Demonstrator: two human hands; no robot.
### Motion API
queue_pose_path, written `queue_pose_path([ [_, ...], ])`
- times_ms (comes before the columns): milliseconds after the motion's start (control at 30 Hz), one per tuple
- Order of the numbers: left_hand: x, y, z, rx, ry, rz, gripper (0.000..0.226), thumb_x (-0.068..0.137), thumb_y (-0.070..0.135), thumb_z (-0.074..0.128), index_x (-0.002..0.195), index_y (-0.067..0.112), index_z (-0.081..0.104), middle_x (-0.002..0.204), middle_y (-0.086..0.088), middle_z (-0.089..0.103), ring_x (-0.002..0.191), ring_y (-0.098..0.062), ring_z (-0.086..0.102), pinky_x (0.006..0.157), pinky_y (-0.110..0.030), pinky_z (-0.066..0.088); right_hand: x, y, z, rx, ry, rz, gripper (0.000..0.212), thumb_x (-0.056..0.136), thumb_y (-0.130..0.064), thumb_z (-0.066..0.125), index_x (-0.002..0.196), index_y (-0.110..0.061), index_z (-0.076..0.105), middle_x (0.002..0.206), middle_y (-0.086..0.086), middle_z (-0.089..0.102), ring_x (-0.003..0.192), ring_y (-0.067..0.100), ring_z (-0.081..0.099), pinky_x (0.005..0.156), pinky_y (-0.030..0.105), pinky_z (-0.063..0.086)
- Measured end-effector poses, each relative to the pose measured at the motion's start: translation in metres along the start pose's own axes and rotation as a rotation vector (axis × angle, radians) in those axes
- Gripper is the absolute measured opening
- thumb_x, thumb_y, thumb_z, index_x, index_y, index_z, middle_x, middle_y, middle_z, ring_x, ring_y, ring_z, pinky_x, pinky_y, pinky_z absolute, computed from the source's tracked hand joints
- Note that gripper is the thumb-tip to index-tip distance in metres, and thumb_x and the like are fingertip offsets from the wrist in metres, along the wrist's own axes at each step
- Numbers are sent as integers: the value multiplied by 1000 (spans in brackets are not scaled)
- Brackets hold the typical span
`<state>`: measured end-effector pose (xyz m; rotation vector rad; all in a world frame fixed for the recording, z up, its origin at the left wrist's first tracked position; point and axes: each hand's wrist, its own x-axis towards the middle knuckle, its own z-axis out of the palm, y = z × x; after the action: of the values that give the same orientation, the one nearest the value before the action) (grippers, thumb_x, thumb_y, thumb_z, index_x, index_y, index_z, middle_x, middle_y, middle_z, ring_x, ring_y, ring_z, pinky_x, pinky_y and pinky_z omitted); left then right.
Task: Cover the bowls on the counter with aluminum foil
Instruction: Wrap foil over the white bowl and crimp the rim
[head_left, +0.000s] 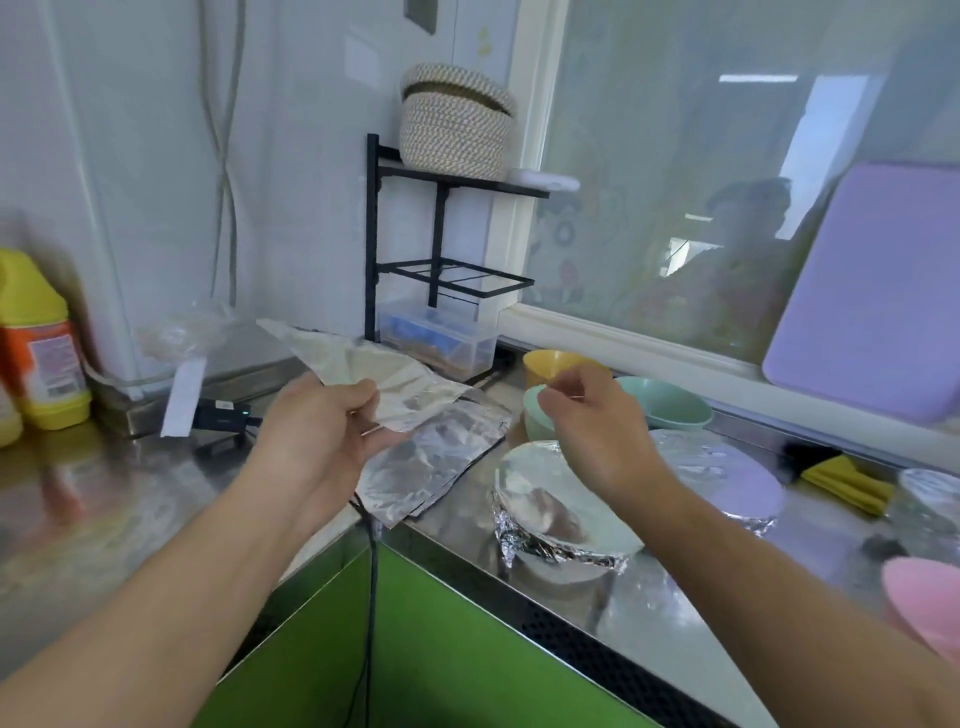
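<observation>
We pinch one foil sheet (363, 371) in the left hand (317, 431), lifted off the stack (431, 462) below it; the right hand (592, 421) hovers loosely curled, holding nothing (ready to spread) above the uncovered bowls (540, 415) on the worktop (649, 613).

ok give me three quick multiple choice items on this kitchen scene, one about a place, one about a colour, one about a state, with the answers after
1. Where does the woven basket sit?
A. on top of the black rack
B. on the counter by the bowls
C. inside the clear box

2. What colour is the uncovered bowl farthest back by the window?
A. pink
B. yellow
C. white

3. What is the left hand doing?
A. resting flat on the counter
B. holding a foil sheet in its grip
C. lifting a bowl

Answers:
1 A, the basket stands on the rack's top shelf.
2 B, its rim shows yellow behind the right hand.
3 B, thumb and fingers pinch the lifted sheet.
</observation>
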<state>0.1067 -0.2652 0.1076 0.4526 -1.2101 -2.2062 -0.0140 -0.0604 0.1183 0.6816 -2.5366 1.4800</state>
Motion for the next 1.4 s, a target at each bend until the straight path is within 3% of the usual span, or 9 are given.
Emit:
queue_pose_path([
  [233,-51,17,37,-66,-428,1,51,83,-4,72,130,-14,56,131,-34,62,134,-41,58,102,-51,57,-21,4,-84,768,26,392,33,95,-35,68,102,-2,66,103,20,70,92,38,72,95,48,59],
  [333,-84,15,64,25,-611,16,30,91,-7,56,120,-17,61,114,-29,70,97,-34,74,94,-51,61,-47,14,-138,940,-55,386,49,103,-40,56,131,-2,68,128,23,71,117,48,69,107,62,51],
  [433,-111,-2,93,142,-684,15,20,94,-8,48,104,-9,65,77,-19,71,58,-29,69,62,-42,63,-81,30,-188,889,-1,319,37,86,-30,76,119,-13,78,112,12,71,94,31,69,90,45,61],
  [533,-123,-34,121,236,-682,-34,13,95,-1,57,98,-7,68,78,-20,70,72,-26,70,72,-41,60,-121,51,-229,747,81,294,7,88,-8,73,94,-5,76,80,7,72,64,18,67,79,39,57],
  [700,-149,-98,179,293,-649,-200,17,100,12,64,102,2,77,93,-11,78,79,-24,74,74,-37,60,-180,103,-294,616,334,397,33,78,-11,85,105,5,74,98,28,68,87,35,56,70,38,36],
  [867,-160,-158,230,327,-607,-218,15,99,11,66,93,0,75,81,-10,76,60,-16,73,47,-20,52,-206,146,-333,565,492,455,11,93,-13,72,97,-8,63,72,13,42,44,11,26,35,20,19],
  [1033,-156,-218,253,197,-622,-401,17,98,18,66,98,4,76,96,-13,75,83,-28,75,81,-40,58,-212,190,-337,508,519,510,22,93,-17,70,78,-10,55,57,2,33,43,15,28,41,25,25],
  [1200,-127,-253,271,322,-522,-427,29,83,28,78,72,7,62,49,5,63,51,-8,60,60,-24,43,-208,223,-322,606,468,474,24,99,-6,60,81,9,58,48,0,37,34,10,37,35,16,28],
  [1400,-131,-289,267,-5,-521,-478,31,94,3,64,67,12,76,73,3,73,69,0,72,57,-14,54,-198,250,-310,732,548,402,40,95,-14,64,75,14,44,57,12,25,32,15,19,41,22,15],
])
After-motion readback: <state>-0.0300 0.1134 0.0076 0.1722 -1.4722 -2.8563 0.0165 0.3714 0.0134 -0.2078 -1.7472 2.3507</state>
